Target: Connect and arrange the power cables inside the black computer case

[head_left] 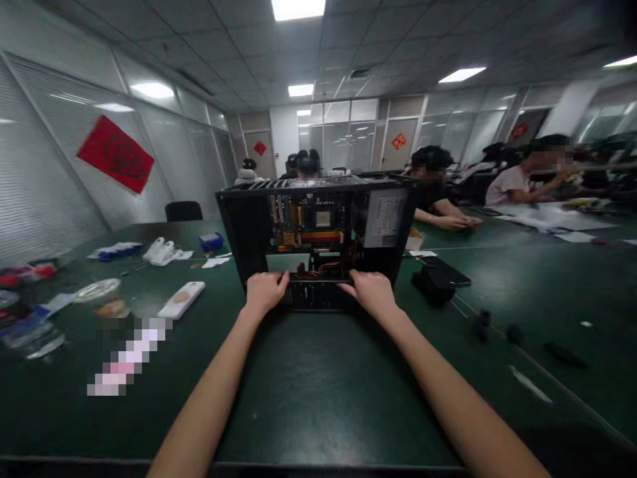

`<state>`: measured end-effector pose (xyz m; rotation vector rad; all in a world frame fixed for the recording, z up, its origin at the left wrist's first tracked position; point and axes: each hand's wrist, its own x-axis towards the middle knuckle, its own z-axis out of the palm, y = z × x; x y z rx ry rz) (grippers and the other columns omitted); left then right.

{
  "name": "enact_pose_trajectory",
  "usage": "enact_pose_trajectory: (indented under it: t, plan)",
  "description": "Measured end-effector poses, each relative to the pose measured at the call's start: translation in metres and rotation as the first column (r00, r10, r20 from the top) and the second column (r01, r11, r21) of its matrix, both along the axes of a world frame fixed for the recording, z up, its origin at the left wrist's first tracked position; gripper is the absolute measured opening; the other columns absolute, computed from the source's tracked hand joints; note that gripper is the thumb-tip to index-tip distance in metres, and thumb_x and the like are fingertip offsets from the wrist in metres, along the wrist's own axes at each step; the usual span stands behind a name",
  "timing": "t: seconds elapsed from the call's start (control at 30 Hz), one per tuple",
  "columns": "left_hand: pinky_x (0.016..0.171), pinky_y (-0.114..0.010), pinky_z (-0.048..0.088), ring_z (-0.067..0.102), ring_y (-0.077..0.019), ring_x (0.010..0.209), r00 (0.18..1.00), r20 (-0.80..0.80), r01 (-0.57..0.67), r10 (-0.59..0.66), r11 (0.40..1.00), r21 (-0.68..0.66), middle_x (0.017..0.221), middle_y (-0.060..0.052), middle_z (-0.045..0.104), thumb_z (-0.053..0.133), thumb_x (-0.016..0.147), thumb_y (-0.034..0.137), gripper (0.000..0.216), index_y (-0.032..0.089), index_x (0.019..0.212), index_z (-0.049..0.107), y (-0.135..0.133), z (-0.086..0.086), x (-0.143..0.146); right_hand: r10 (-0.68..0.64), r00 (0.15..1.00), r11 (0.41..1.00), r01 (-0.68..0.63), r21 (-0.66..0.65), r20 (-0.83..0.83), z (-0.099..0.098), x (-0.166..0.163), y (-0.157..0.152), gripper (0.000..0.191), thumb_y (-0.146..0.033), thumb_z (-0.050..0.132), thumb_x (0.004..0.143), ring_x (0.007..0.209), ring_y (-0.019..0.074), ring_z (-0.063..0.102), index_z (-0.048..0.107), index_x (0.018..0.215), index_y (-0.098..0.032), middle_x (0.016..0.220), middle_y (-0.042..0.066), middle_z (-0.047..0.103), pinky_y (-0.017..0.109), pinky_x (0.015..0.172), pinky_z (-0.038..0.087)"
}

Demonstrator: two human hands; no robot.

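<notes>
A black computer case [233, 229] stands on the green table in front of me, its open side facing me. Inside it show a motherboard [323, 219], a silver power supply [384, 219] at the upper right and bundled red, black and yellow cables [328, 267]. My left hand [266, 292] grips the near lower edge of the case, left of its middle. On the same edge, farther right, my right hand [373, 291] has hold too. Both hands have their fingers over the rim, with the fingertips partly hidden.
Left on the table [318, 392] lie a white phone-like object [182, 301], a plastic food container [107, 299], a white bag [163, 251] and a blue box [211, 241]. At right are a black object [432, 285] and small dark parts. Co-workers [432, 192] sit beyond.
</notes>
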<state>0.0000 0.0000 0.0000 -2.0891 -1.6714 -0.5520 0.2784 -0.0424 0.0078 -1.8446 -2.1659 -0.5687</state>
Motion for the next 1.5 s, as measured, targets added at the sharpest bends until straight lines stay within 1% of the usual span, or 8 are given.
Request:
enact_pose_trajectory:
  t: [0.2, 0.47, 0.73, 1.1, 1.23, 1.3, 1.37, 1.5]
  plan:
    - [0.060, -0.032, 0.036, 0.072, -0.0284, 0.082, 1.000, 0.006, 0.002, -0.002, 1.000, -0.025, 0.084, -0.011, 0.077, 0.030, 0.102, 0.052, 0.061, 0.022, 0.083, 0.081, 0.004, 0.002, -0.002, -0.023, 0.999, 0.998, 0.021, -0.065, -0.025, -0.001, 0.002, 0.004, 0.054, -0.059, 0.044, 0.098, 0.081, 0.0260, 0.074, 0.072, 0.091, -0.013, 0.084, 0.018, 0.075, 0.028, 0.067, 0.046]
    - [0.057, -0.030, 0.031, 0.072, -0.0265, 0.077, 0.998, 0.004, 0.066, -0.066, 0.998, 0.000, 0.081, -0.010, 0.077, 0.033, 0.101, 0.048, 0.059, 0.022, 0.078, 0.080, 0.006, 0.002, -0.005, -0.016, 1.000, 0.997, 0.016, -0.074, 0.001, -0.005, 0.005, 0.011, 0.058, -0.062, 0.044, 0.097, 0.082, 0.0267, 0.074, 0.072, 0.090, -0.012, 0.083, 0.018, 0.075, 0.027, 0.067, 0.046]
    - [0.055, -0.030, 0.029, 0.071, -0.0249, 0.071, 0.997, -0.003, 0.073, -0.073, 0.996, 0.042, 0.076, -0.009, 0.077, 0.037, 0.101, 0.044, 0.056, 0.023, 0.075, 0.081, 0.005, -0.001, -0.006, -0.023, 1.000, 0.995, 0.024, -0.101, 0.006, 0.000, 0.004, 0.009, 0.057, -0.062, 0.046, 0.096, 0.080, 0.0269, 0.074, 0.073, 0.089, -0.012, 0.084, 0.019, 0.075, 0.027, 0.065, 0.046]
    - [0.059, -0.032, 0.033, 0.071, -0.0244, 0.072, 0.996, 0.025, 0.087, -0.087, 0.996, 0.015, 0.076, -0.008, 0.077, 0.039, 0.099, 0.041, 0.053, 0.022, 0.072, 0.080, -0.013, 0.003, -0.011, 0.001, 1.000, 0.992, -0.002, -0.127, -0.010, 0.002, -0.001, -0.023, 0.053, -0.059, 0.044, 0.098, 0.079, 0.0282, 0.074, 0.071, 0.087, -0.015, 0.081, 0.016, 0.074, 0.029, 0.064, 0.046]
    - [0.061, -0.032, 0.036, 0.072, -0.0251, 0.073, 0.996, 0.044, 0.082, -0.082, 0.997, 0.008, 0.078, -0.008, 0.077, 0.038, 0.099, 0.040, 0.053, 0.021, 0.072, 0.079, -0.017, 0.005, -0.009, -0.004, 0.998, 0.993, -0.002, -0.122, -0.056, 0.014, -0.016, -0.024, 0.059, -0.067, 0.044, 0.095, 0.083, 0.0289, 0.073, 0.070, 0.093, -0.013, 0.087, 0.018, 0.073, 0.031, 0.067, 0.048]
    - [0.063, -0.032, 0.039, 0.072, -0.0255, 0.074, 0.996, 0.045, 0.082, -0.082, 0.997, 0.003, 0.080, -0.009, 0.077, 0.038, 0.100, 0.040, 0.053, 0.021, 0.074, 0.079, -0.017, 0.006, -0.009, 0.058, 0.993, 0.994, -0.068, -0.091, -0.107, 0.026, -0.032, -0.017, 0.062, -0.071, 0.046, 0.091, 0.092, 0.0293, 0.071, 0.068, 0.101, -0.013, 0.098, 0.019, 0.073, 0.031, 0.071, 0.048]
    - [0.065, -0.033, 0.040, 0.072, -0.0260, 0.075, 0.997, 0.037, 0.074, -0.074, 0.997, 0.002, 0.082, -0.009, 0.078, 0.037, 0.099, 0.040, 0.052, 0.021, 0.075, 0.079, -0.018, 0.007, -0.009, 0.144, 0.967, 0.982, -0.166, -0.092, -0.210, 0.039, -0.052, -0.006, 0.056, -0.068, 0.051, 0.091, 0.098, 0.0268, 0.070, 0.067, 0.108, -0.017, 0.107, 0.016, 0.073, 0.029, 0.074, 0.049]
    - [0.068, -0.034, 0.042, 0.072, -0.0258, 0.076, 0.996, 0.041, 0.074, -0.074, 0.997, -0.002, 0.083, -0.008, 0.078, 0.038, 0.099, 0.039, 0.051, 0.020, 0.075, 0.079, -0.018, 0.008, -0.009, 0.196, 0.936, 0.918, -0.280, -0.281, -0.292, 0.056, -0.085, 0.020, 0.046, -0.059, 0.060, 0.091, 0.104, 0.0267, 0.069, 0.070, 0.113, -0.020, 0.112, 0.013, 0.073, 0.030, 0.079, 0.049]
